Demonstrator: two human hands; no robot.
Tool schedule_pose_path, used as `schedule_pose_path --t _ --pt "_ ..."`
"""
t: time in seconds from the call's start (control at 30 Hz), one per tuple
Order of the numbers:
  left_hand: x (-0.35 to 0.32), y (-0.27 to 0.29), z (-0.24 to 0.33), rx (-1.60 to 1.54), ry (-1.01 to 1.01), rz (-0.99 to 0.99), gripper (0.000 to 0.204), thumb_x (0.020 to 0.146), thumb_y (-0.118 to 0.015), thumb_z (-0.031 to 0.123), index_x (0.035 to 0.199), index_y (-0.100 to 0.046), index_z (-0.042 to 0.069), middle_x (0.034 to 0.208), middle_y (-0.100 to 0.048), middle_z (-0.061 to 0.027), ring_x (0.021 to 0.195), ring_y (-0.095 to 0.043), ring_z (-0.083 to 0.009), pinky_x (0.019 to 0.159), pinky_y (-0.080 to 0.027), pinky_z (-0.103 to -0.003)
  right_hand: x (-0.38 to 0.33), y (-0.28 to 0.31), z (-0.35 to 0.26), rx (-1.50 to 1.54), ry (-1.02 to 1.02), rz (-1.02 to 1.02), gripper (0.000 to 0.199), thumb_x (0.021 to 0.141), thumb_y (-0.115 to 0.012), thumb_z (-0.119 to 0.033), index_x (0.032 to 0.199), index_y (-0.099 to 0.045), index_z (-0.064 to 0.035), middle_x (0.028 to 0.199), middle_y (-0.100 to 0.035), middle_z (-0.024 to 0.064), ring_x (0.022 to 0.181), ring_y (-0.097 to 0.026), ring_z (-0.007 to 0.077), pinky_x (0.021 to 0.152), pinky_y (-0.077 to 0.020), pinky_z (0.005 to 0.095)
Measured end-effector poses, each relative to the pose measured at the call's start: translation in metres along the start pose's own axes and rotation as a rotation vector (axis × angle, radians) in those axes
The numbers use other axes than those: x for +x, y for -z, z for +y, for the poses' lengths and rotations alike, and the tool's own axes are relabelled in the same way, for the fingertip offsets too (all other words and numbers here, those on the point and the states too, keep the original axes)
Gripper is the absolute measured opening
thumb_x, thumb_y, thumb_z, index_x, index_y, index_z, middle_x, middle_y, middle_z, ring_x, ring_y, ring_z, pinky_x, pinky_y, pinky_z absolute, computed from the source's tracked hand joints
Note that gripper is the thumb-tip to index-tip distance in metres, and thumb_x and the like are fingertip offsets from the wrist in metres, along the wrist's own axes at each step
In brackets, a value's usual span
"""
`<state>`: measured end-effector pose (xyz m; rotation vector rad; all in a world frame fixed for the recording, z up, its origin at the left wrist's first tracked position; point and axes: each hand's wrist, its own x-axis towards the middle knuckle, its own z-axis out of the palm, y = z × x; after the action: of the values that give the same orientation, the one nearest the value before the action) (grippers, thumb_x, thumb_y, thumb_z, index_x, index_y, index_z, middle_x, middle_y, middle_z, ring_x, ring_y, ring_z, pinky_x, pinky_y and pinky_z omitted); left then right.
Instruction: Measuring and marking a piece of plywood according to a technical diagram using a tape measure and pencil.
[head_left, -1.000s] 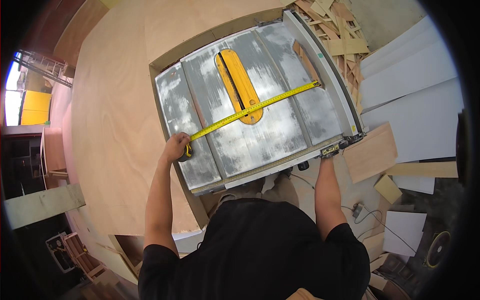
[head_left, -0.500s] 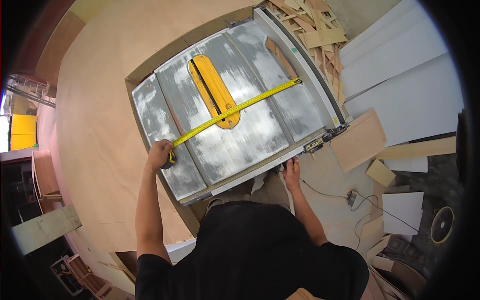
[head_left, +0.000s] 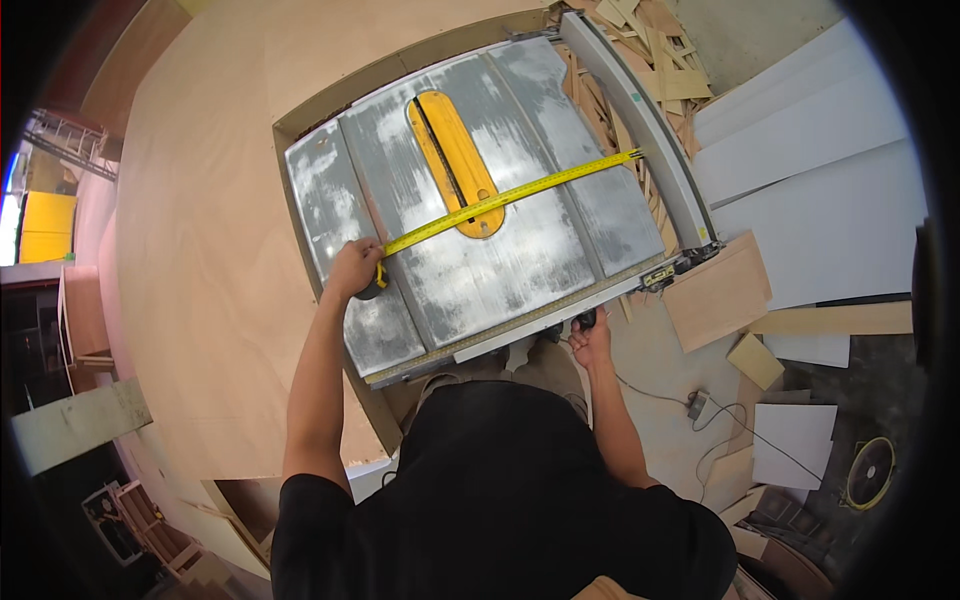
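Since the earlier frame, the rip fence (head_left: 638, 120) has moved outward from the table saw top (head_left: 500, 285), and wood offcuts (head_left: 684, 84) now show through the gap between them. The yellow tape measure (head_left: 560, 181) lies across the metal top, over the near end of the yellow throat plate (head_left: 460, 150). Its case is at the left side of the top, in the left hand (head_left: 354, 268), whose fingers are closed around it. The right hand (head_left: 591, 342) is below the front rail (head_left: 510, 338), with bent fingers, set narrow, holding a black knob (head_left: 586, 318); how firmly, one cannot tell. To do this well, it seems best to turn the knob slowly, in small amounts, while the left hand keeps the case steady and the blade flat, without twist or sag where it spans the gap. The long axis of the tape runs from lower left to upper right, roughly square to the slot of the throat plate, and its free end points to the fence. This end is very near the fence face, but whether it touches cannot be told; good contact there would probably make the reading more reliable.
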<state>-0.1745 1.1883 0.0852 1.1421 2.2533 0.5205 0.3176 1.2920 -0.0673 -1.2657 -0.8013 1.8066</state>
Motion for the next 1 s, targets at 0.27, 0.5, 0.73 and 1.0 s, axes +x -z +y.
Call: schedule_pose_path --t 0.27,0.5,0.73,1.0 --pt "0.01 -0.007 0.025 0.067 0.055 -0.035 0.025 0.087 -0.057 0.025 0.093 -0.071 0.006 0.086 -0.068 -0.0223 0.083 -0.066 -0.04 0.075 -0.051 -0.046 -0.02 -0.037 -0.025 0.139 -0.414 0.17 0.047 0.099 -0.039 -0.059 0.093 -0.052 -0.0141 0.059 -0.047 0.002 0.037 -0.032 0.0086 0.035 -0.0258 0.0259" --pt "0.022 -0.019 0.034 0.144 0.084 -0.014 0.026 0.087 -0.055 0.028 0.096 -0.07 0.008 0.093 -0.069 -0.0194 0.089 -0.066 -0.0389 0.079 -0.051 -0.047 -0.024 -0.037 -0.018 -0.236 -0.027 0.175 0.048 0.099 -0.039 -0.061 0.097 -0.052 -0.0154 0.059 -0.048 0.0036 0.036 -0.029 0.0096 0.035 -0.0251 0.025" --pt "0.027 -0.027 0.054 0.165 0.161 -0.04 0.026 0.086 -0.054 0.027 0.095 -0.071 0.009 0.096 -0.07 -0.0179 0.092 -0.066 -0.0378 0.081 -0.052 -0.046 -0.019 -0.024 -0.024 0.138 -0.418 0.047 0.048 0.098 -0.039 -0.063 0.094 -0.051 -0.0168 0.06 -0.051 0.0047 0.035 -0.03 0.0098 0.033 -0.026 0.025" --pt "0.031 -0.036 0.067 0.165 0.129 0.02 0.026 0.084 -0.057 0.028 0.093 -0.072 0.008 0.092 -0.07 -0.0193 0.087 -0.067 -0.0374 0.079 -0.052 -0.045 -0.015 -0.021 -0.021 0.313 -0.534 -0.06 0.042 0.099 -0.041 -0.057 0.097 -0.052 -0.0163 0.061 -0.052 0.004 0.036 -0.032 0.0106 0.037 -0.03 0.0263"
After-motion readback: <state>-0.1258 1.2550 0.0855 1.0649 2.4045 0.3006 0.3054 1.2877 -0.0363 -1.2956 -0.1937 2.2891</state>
